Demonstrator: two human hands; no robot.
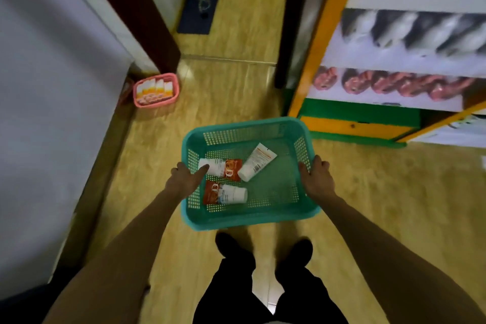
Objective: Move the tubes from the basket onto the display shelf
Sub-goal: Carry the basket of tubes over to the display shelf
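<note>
Gripped the perforated teal plastic basket (252, 221) rim, left hand (184, 179) and right hand (318, 179) clamped on opposite sides; three squishy tubes (256, 162) loose between them.

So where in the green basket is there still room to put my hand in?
The right half of the green basket, between the tilted white tube and the wall by the right hand, is bare. So is the strip along the near wall. The left side is crowded: two orange-and-white tubes lie there, beside the left hand.
</note>
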